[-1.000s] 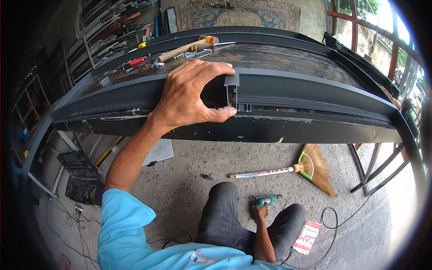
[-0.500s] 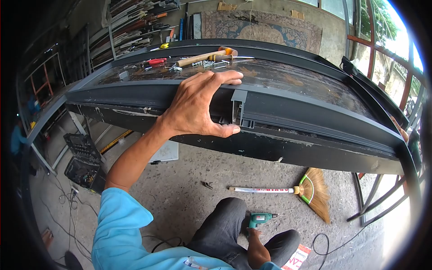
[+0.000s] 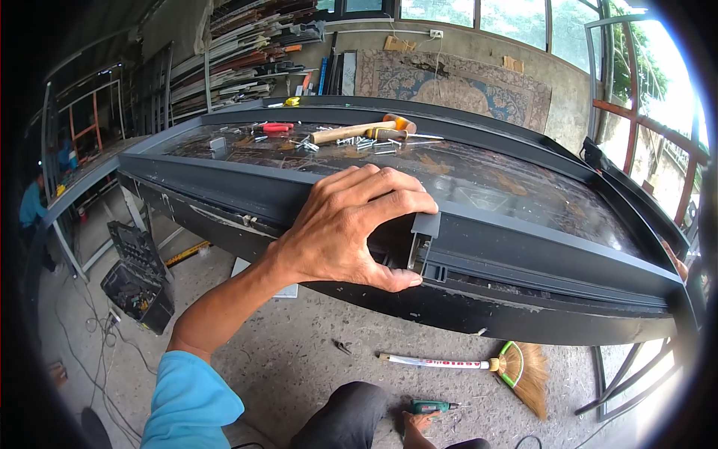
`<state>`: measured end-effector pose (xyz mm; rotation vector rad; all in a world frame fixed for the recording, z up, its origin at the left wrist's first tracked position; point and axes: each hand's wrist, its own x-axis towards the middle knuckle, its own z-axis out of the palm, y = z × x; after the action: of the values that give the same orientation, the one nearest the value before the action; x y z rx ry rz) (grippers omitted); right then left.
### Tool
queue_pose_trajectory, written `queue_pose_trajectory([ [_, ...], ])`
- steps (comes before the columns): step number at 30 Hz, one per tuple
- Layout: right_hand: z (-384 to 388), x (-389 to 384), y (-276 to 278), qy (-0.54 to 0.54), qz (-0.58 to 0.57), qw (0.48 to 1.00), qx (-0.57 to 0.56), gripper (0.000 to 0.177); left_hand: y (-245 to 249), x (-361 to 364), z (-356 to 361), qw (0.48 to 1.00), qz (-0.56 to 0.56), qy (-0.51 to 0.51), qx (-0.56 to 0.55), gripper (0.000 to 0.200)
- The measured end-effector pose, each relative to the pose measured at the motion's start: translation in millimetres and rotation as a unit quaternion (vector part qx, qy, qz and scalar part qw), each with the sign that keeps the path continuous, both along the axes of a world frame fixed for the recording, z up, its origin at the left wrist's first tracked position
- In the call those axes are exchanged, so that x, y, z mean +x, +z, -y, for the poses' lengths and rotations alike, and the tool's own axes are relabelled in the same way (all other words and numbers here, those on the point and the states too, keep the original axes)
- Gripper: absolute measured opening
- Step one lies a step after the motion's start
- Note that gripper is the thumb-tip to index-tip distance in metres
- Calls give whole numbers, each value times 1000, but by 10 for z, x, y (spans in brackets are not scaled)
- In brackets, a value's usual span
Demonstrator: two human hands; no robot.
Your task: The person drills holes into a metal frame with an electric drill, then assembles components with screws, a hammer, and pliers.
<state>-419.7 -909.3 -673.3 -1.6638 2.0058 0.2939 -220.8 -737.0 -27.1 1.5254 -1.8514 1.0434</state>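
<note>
My left hand point(image 3: 351, 221) is closed around a short dark grey metal profile piece point(image 3: 425, 224), fingers over its top and thumb at its lower edge. The piece sits across the channel of a long dark grey metal frame bar point(image 3: 523, 247), its open end facing right. Low down near my knees, my right hand point(image 3: 419, 425) is wrapped round the handle of a green power drill point(image 3: 428, 406), whose bit points right. Part of that hand is cut off by the bottom edge.
On the bench top lie a mallet point(image 3: 351, 133), a screwdriver point(image 3: 389, 135), red-handled pliers point(image 3: 277, 127) and several screws point(image 3: 363, 143). A broom point(image 3: 449, 363) and an open toolbox point(image 3: 138, 292) are on the floor. Another person point(image 3: 31, 206) is far left.
The view has tilted up, so bench and floor appear lower. My left index finger has come down nearer the top of the profile piece. The drill stays in my right hand.
</note>
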Motion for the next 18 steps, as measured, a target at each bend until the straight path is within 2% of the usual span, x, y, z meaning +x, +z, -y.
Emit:
queue_pose_trajectory([
  [6, 186, 70, 192, 63, 2, 998, 33, 122, -4, -17, 24, 999, -34, -16, -6, 61],
  [11, 399, -86, 499, 165, 45, 984, 44, 120, -6, -17, 37, 999, -43, -27, -1, 62],
  [12, 404, -112, 599, 214, 69, 974, -12, 111, 1, -4, 39, 999, -32, -25, -17, 63],
  [14, 435, -177, 968, 219, 113, 969, -10, 103, -13, -16, 20, 999, -35, -29, -17, 64],
  [16, 563, -252, 1033, 191, 224, 955, -35, 98, -19, -28, 22, 999, -43, -15, -18, 65],
  [18, 405, -255, 1981, 131, 299, 945, 3, 93, -11, -41, 19, 999, -44, -21, -15, 65],
])
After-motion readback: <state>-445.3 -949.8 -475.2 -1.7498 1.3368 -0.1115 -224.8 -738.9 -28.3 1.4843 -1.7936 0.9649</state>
